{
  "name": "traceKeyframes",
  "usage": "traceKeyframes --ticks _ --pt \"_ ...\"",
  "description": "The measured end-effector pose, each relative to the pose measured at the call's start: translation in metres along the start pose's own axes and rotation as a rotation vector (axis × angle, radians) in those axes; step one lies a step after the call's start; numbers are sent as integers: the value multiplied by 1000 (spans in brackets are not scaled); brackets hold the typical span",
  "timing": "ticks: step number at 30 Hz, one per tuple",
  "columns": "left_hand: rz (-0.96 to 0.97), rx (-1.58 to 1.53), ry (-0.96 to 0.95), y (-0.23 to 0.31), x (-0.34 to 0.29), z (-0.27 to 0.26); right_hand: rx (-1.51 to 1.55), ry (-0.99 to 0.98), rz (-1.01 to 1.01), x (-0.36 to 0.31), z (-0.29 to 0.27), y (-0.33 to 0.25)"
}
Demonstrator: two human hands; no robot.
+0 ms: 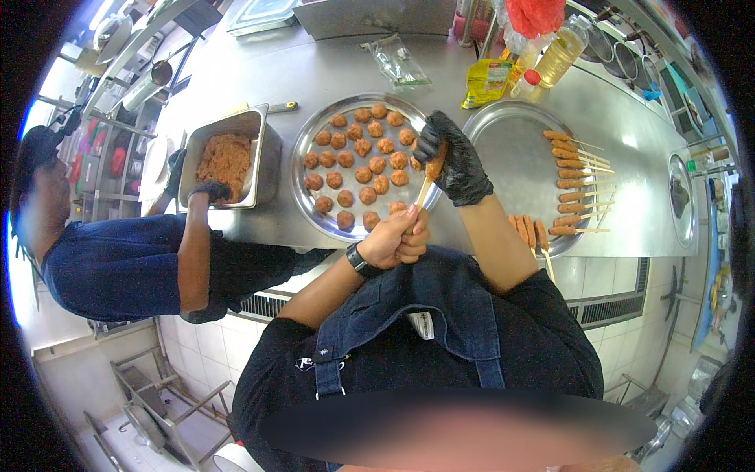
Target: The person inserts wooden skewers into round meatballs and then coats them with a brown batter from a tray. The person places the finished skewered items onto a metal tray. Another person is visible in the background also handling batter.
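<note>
Bare of any glove, my left hand [397,238] is closed round a wooden skewer [424,193]. My right hand [456,161], in a black glove, wraps round the minced meat [435,165] on the skewer's upper end. Both hands are over the right side of a round metal tray [302,198] that holds many meatballs [344,160]. To the right, a second round tray [503,157] carries several finished meat skewers [570,175] along its right side. More meat skewers [528,230] lie at its near edge, partly behind my right forearm.
At left, another person [126,259] reaches a black-gloved hand into a deep metal pan [266,157] of minced meat [224,160]. A clear plastic bag [395,61], a yellow packet [486,82] and an oil bottle [562,53] stand or lie behind the trays on the steel table [330,67].
</note>
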State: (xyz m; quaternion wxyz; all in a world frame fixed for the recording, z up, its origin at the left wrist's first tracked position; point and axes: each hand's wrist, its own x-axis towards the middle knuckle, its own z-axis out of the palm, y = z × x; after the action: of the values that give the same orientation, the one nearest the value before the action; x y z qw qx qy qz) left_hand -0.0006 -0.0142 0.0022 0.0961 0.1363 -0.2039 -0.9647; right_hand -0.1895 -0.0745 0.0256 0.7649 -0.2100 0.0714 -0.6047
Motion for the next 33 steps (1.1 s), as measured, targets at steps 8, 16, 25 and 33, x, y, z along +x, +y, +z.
traceKeyframes --ticks 8,16,25,33 --pt "5 -54 -8 -4 -2 -4 -451 305 -220 -7 16 -1" --pt "-16 16 33 -5 -1 -1 -612 506 -272 -15 19 -1" --pt "-17 44 59 -10 -5 0 -614 356 -316 -19 14 0" --pt "94 227 202 -17 -4 -2 -549 397 -94 -37 23 33"
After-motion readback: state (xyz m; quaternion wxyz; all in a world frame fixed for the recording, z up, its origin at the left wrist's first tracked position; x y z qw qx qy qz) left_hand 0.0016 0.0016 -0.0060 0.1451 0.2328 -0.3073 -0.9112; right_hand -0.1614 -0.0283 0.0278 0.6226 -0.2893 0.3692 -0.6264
